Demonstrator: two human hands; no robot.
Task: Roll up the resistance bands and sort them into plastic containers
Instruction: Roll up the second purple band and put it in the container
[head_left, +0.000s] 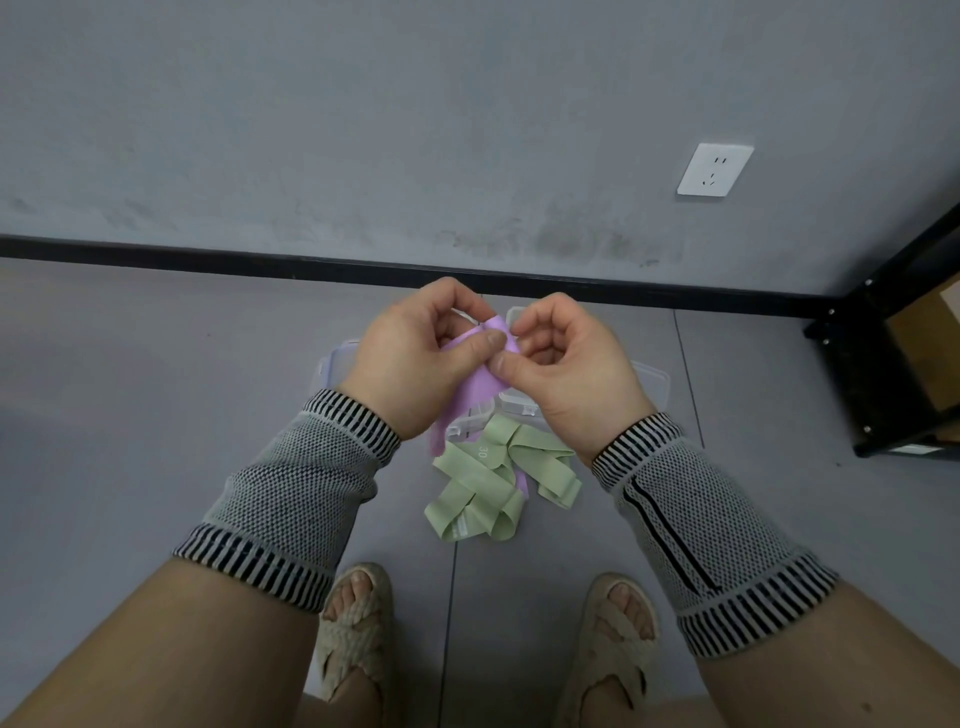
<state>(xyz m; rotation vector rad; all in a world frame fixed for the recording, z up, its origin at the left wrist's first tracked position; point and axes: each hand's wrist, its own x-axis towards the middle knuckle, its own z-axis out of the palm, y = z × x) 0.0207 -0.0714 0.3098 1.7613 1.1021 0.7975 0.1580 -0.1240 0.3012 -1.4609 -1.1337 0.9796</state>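
A purple resistance band (480, 387) hangs between my hands above the floor. My left hand (415, 358) pinches its top end with thumb and curled fingers. My right hand (563, 369) pinches the same end from the right, thumb against the band. Below them, green resistance bands (488, 483) lie tangled on the floor. Clear plastic containers (652, 384) sit on the floor behind the green bands, mostly hidden by my hands.
A grey wall with a black skirting strip (208, 257) and a white socket (714, 170) runs across the back. A black metal shelf frame (883, 364) holding a cardboard box stands at the right. My sandalled feet (358, 623) are just below the bands.
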